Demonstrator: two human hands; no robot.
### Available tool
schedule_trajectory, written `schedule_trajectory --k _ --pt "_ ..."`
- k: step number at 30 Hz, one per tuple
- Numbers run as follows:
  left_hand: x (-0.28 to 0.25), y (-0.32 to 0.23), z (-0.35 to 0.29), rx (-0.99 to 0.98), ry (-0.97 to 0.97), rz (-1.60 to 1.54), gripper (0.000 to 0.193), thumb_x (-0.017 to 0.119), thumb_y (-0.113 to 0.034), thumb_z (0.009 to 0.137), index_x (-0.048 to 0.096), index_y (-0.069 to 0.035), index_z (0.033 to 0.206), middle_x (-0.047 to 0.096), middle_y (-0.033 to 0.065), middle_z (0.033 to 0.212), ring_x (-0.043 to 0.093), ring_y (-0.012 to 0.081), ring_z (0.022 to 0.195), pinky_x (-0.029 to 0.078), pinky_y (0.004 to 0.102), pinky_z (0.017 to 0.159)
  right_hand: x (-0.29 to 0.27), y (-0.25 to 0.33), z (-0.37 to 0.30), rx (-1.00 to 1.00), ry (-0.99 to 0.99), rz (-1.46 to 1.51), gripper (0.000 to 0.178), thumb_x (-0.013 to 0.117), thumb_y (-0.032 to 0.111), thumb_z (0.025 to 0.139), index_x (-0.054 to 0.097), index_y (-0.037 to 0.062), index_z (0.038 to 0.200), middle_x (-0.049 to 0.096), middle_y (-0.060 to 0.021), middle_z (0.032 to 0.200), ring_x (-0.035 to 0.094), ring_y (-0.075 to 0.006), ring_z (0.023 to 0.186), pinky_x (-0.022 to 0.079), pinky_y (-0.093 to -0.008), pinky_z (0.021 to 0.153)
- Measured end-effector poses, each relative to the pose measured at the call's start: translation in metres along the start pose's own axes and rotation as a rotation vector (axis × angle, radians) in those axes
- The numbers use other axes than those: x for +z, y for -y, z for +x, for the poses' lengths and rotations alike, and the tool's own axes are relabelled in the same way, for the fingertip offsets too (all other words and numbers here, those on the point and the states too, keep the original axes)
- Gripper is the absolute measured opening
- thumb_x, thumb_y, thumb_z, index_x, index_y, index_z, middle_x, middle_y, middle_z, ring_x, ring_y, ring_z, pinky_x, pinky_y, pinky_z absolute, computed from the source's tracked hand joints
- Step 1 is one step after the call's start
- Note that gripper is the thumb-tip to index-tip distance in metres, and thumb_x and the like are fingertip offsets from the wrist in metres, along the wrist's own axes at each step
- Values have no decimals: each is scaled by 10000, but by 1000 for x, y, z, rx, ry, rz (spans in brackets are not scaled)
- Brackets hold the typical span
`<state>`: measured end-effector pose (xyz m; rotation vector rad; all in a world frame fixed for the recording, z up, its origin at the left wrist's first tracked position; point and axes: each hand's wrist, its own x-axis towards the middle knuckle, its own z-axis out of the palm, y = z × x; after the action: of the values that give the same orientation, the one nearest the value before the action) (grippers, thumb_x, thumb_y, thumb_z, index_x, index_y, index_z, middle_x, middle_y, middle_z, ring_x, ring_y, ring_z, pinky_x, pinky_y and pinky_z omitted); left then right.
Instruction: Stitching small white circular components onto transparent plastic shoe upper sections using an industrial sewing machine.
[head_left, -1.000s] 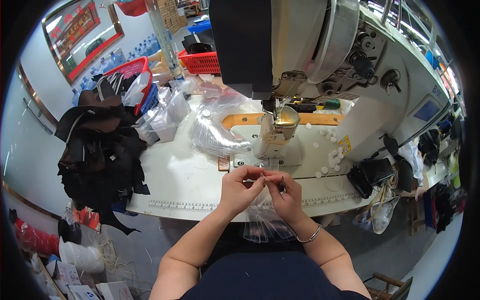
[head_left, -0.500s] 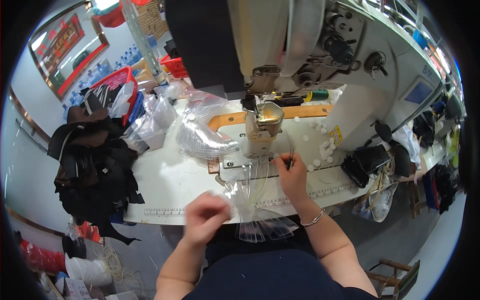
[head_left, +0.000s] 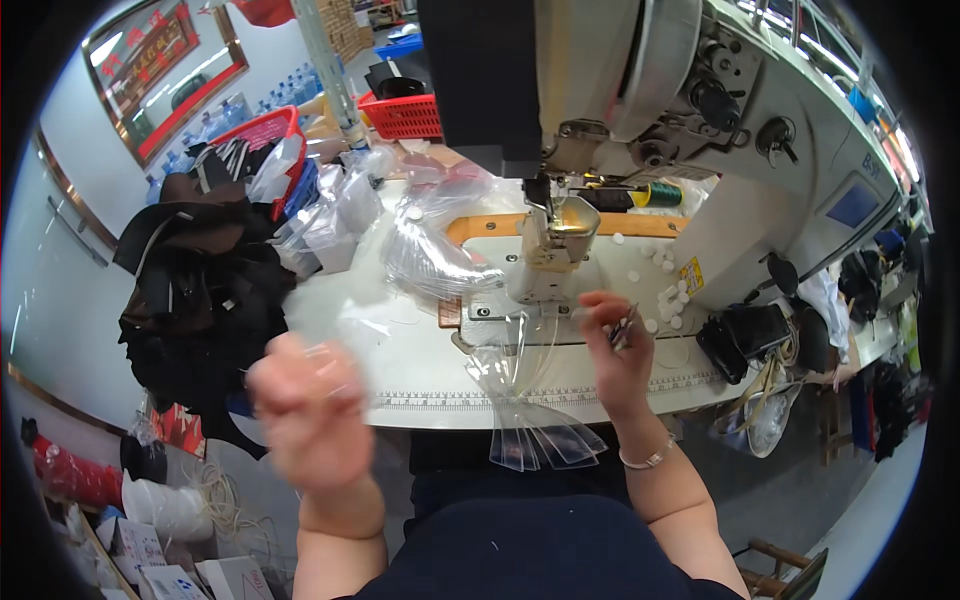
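My left hand (head_left: 315, 412) is raised left of the clear plastic strips, in front of the table's left part. Motion smears its fingers, so I cannot make out whether it holds anything. Beside the sewing head, my right hand (head_left: 622, 358) is closed around small metal thread snips (head_left: 623, 326), partly hidden by the fingers. A fanned bundle of clear plastic strips (head_left: 515, 405) lies between my hands, its lower ends hanging over the table's front edge. Just behind it stands the sewing machine's post (head_left: 553, 262). Several white discs (head_left: 672, 300) are scattered right of the post.
A larger heap of clear plastic pieces (head_left: 425, 250) lies left of the post. Black fabric pieces (head_left: 205, 290) are piled at the left. A red basket (head_left: 405, 117) stands at the back. The machine's arm (head_left: 800, 190) rises at the right, near a black pouch (head_left: 745, 335).
My left hand has moved left and away from the plastic strips. My right hand has turned and lifted slightly, with the snips still in it. The whole view has shifted a little.
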<state>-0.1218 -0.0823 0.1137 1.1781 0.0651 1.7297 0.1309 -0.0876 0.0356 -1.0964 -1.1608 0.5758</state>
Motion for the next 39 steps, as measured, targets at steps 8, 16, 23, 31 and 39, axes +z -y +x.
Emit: schedule_trajectory --k 8,16,23,31,39 --pt "46 67 14 -208 507 507 193 523 149 681 609 11 786 552 76 799 528 154 752 432 264 681 23 40 -1 -5 613 282 265 634 -19 746 598 64 994 419 -140 1308 463 -186 1075 375 -329 904" --pt "0 78 6 183 11 1036 608 731 -46 668 436 -9 1197 457 132 1147 491 200 993 430 310 811 33 31 2 180 204 417 35 558 37 852 535 33 877 590 -107 999 621 -149 793 407 -204 578" --pt "-18 81 -23 -1051 135 101 538 589 -1 805 329 13 1276 583 122 1010 579 191 939 474 265 776 27 24 9 226 245 335 37 560 63 856 545 35 873 605 -121 950 625 -122 698 340 -159 425" --pt "-21 92 -51 -1162 -107 -40 273 605 -33 813 510 0 1067 607 100 919 614 197 868 506 287 773 24 14 7 278 256 273 76 582 34 829 562 32 902 618 -105 935 582 -93 632 382 -168 463" --pt "-16 75 -42 -935 70 102 137 583 5 818 556 9 953 581 87 953 614 192 859 508 289 758 11 11 4 347 368 -147 122 699 105 730 653 15 797 604 0 639 505 -49 610 410 -198 572"
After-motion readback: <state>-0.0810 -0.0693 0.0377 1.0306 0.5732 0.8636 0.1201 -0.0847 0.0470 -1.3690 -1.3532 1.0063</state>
